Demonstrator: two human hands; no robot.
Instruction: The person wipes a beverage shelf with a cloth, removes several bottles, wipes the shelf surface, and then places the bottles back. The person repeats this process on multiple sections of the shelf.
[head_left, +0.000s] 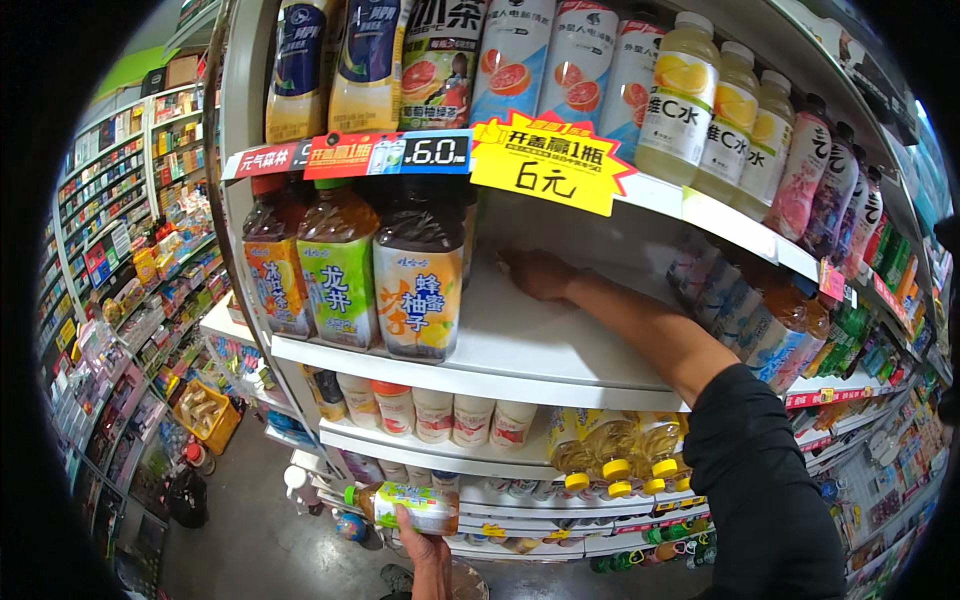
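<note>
My left hand (427, 547) grips a plastic tea bottle (412, 506) with a green cap and a green-and-white label. The bottle lies sideways below the shelves, its cap to the left. Deep over the white middle shelf (540, 360) reaches my right hand (540, 275), in shadow. Its fingers are bent and partly hidden, so whether it holds anything is unclear. Left of it stand upright tea bottles: one with an orange label (276, 285), one with a green label (335, 292), and one with a honey-yellow label (420, 292).
A yellow price sign (544, 165) hangs from the upper shelf edge, below lemon drink bottles (679, 97). Clear-label bottles (772, 337) stand right of my forearm. Lower down are white-labelled bottles (433, 416) and yellow-capped bottles (615, 442). A yellow crate (225, 424) sits on the floor at left.
</note>
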